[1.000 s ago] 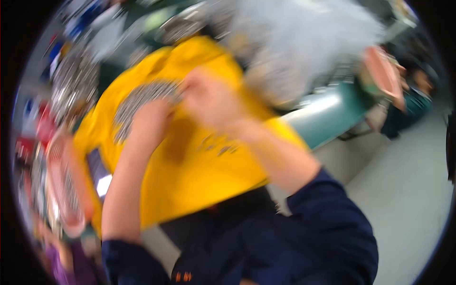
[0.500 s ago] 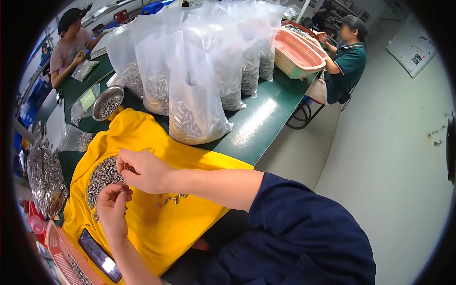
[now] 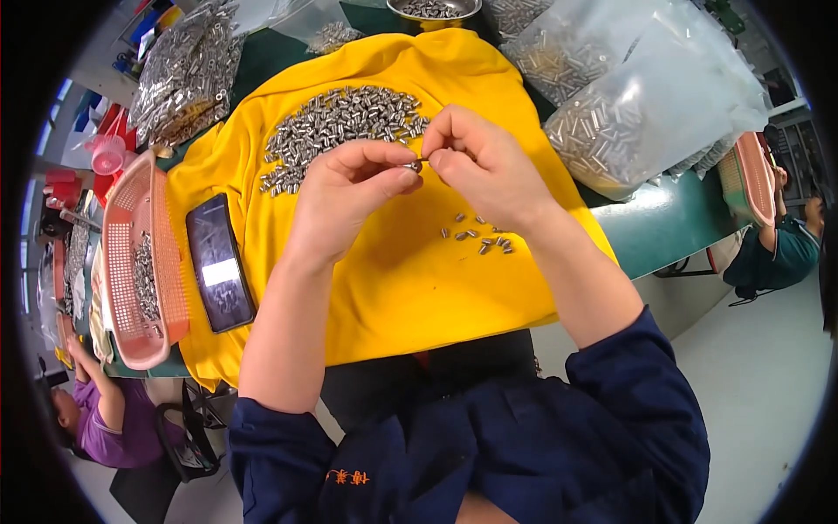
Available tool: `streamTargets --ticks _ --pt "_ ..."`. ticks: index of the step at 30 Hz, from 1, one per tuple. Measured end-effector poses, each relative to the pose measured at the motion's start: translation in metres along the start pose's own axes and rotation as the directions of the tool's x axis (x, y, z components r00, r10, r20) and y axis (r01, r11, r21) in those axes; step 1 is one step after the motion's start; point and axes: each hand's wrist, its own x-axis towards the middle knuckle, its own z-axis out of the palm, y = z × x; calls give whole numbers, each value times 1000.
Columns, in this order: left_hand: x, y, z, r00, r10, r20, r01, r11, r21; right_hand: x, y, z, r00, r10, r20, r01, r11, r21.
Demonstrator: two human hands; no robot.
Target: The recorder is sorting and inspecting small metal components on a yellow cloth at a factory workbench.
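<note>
Both hands meet above a yellow cloth (image 3: 410, 297). Between thumb and fingertips, my left hand (image 3: 345, 196) pinches a small shiny metal cylinder (image 3: 414, 166). Close against it, my right hand (image 3: 489, 175) is closed in a pinch. A thin dark tip (image 3: 425, 159) shows at its fingers, too small to identify. Beyond my hands lies a broad pile of small metal cylinders (image 3: 336, 122) on the cloth. Several loose cylinders (image 3: 484, 240) are scattered below my right hand.
At the left lie a phone (image 3: 220, 262) and a pink plastic basket (image 3: 140, 253) with metal parts. Clear bags of metal pieces (image 3: 602, 131) stand at the right, a metal bowl (image 3: 434, 10) at the far edge. Other people sit at the left (image 3: 113, 415) and right (image 3: 772, 253).
The view has swung left and down, so bags and bowl now sit further up and right. My hands are still together, pinching, over the cloth.
</note>
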Motion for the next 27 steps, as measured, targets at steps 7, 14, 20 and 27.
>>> streamTargets --ticks 7,14,20,27 --pt "2 -2 1 1000 16 4 -16 1000 18 -4 -3 -4 999 8 31 -7 1000 -29" --pt "2 -1 4 999 47 -17 -44 986 163 -6 1 3 976 -219 3 200 885 -420" --pt "2 -1 5 992 119 -44 -107 969 225 -2 8 2 986 -167 -20 154 946 -285" --pt "9 -1 -6 975 132 -180 -44 905 423 3 13 -8 985 149 -89 -141 986 91"
